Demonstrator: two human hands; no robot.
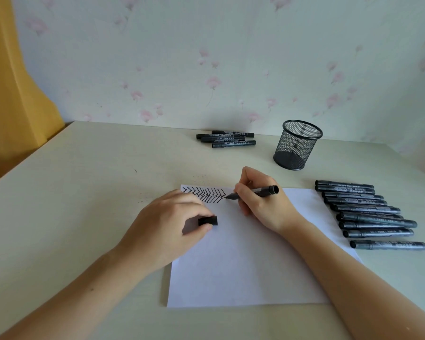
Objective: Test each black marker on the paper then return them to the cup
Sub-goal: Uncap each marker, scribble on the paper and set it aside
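The right hand (260,202) grips an uncapped black marker (253,192), tip marking the white paper's (243,261) far edge; the left hand (167,222) steadies the sheet, pinching the black cap (207,221) for recapping.

Only the person's two forearms and hands are in shot, coming in from the bottom corners. Both arms are bare right to the frame edge, so no sleeves or cuffs anywhere in view. The left hand (168,223) and right hand (263,200) have no rings, watch, bracelet or gloves that I can spot. Nails look short and plain, though it's a bit too soft to be sure.
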